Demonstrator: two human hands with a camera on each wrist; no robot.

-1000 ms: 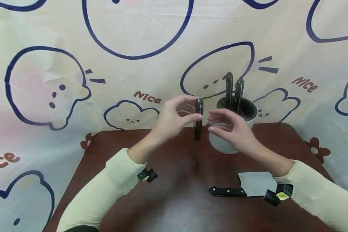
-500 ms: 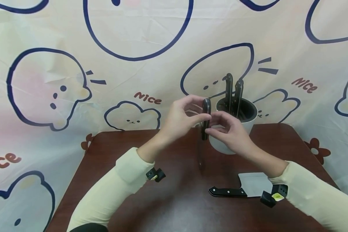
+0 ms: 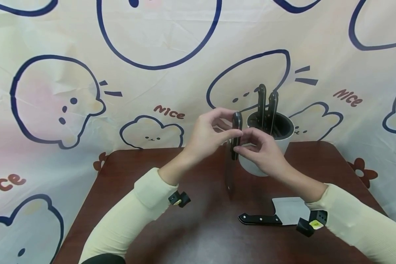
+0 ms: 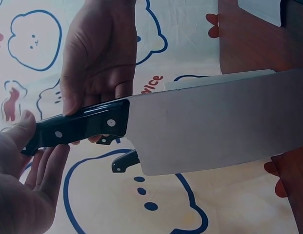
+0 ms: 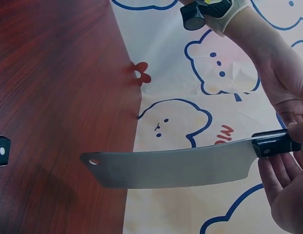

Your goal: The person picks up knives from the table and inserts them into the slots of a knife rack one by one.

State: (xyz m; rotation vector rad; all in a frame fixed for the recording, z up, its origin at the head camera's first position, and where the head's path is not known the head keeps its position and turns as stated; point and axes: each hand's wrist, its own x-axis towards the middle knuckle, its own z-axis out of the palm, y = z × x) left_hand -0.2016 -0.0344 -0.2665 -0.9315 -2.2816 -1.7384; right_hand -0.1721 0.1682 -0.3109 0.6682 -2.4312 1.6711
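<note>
Both hands hold one kitchen knife [image 3: 237, 119] upright, its black riveted handle at the top and its broad blade hanging down. My left hand [image 3: 202, 135] pinches the upper end of the handle between thumb and fingers. Lower down, near the blade, my right hand [image 3: 265, 152] pinches the same handle. The left wrist view shows the wide grey blade [image 4: 214, 129] side on; in the right wrist view a hole [image 5: 94, 162] shows near its tip. Just behind the right hand stands a white round holder [image 3: 283, 145] with a dark inside, partly hidden by that hand.
Two black-handled knives [image 3: 261, 104] stand handle up in the holder. A cleaver [image 3: 290, 211] lies flat on the brown table [image 3: 198, 234], handle to the left, below the right wrist. A printed cloth [image 3: 151, 88] hangs behind the table.
My left hand has carried the knife to the right, toward the holder. My right hand, apart from the knife a second ago, now pinches its handle too. The cleaver stays put.
</note>
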